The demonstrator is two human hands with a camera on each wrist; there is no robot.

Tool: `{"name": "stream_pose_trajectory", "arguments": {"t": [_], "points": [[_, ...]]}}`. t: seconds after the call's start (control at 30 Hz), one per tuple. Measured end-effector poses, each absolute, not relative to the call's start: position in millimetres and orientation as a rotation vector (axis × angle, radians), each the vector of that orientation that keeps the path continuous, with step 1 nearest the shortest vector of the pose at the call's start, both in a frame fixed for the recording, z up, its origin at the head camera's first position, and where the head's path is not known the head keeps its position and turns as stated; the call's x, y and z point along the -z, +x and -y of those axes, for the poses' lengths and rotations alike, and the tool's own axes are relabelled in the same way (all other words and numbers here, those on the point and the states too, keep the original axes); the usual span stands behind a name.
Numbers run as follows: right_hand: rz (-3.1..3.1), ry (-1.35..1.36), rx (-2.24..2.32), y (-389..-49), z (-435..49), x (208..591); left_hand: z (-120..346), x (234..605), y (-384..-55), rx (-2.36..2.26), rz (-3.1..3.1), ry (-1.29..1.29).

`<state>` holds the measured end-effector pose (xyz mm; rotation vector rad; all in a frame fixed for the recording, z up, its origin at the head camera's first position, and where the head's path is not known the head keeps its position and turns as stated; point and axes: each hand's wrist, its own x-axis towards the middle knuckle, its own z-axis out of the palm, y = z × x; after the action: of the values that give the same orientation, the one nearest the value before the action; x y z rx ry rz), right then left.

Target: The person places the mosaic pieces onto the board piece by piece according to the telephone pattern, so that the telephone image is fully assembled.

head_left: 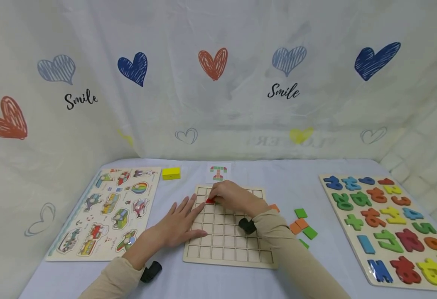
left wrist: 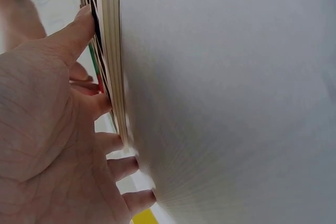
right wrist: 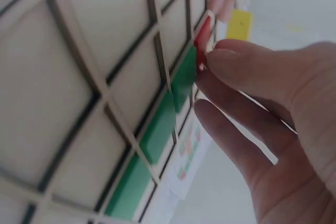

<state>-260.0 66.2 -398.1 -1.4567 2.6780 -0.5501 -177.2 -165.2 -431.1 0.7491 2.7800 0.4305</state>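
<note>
A wooden grid board (head_left: 227, 264) lies in the middle of the table. My right hand (head_left: 237, 197) is over its far rows, pinching a small red tile (head_left: 210, 201) with thumb and fingertips. In the right wrist view, the red tile (right wrist: 203, 39) is at a cell of the grid, in line with several green tiles (right wrist: 157, 128). Those green tiles are hidden behind the hand in the head view. My left hand (head_left: 177, 224) rests with spread fingers along the board's left edge. Its thumb and fingertips touch the board side in the left wrist view.
Behind the board lies a pattern card (head_left: 224, 169), near a yellow block (head_left: 171, 173). Loose green tiles (head_left: 310, 232) and orange tiles (head_left: 301, 224) are to the right. A picture puzzle (head_left: 128, 197) lies at left, a number puzzle (head_left: 357, 245) at right.
</note>
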Motion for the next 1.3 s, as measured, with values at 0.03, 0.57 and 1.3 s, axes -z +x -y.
{"name": "stream_pose_trajectory", "arguments": {"t": [0.03,0.57,1.3], "points": [[-2.664,-1.427,0.575,-259.5,-69.8,396.6,165.7,433.0,-177.7,-0.421,-2.785,0.746],[-2.637,-1.034,0.722,-247.3,-194.1,368.9,170.7,428.3,-175.0,-0.418,-2.788,0.681],[-2.711,-0.679,0.773,-221.1,-286.2,391.8,164.7,430.0,-175.8,-0.458,-2.764,0.723]]}}
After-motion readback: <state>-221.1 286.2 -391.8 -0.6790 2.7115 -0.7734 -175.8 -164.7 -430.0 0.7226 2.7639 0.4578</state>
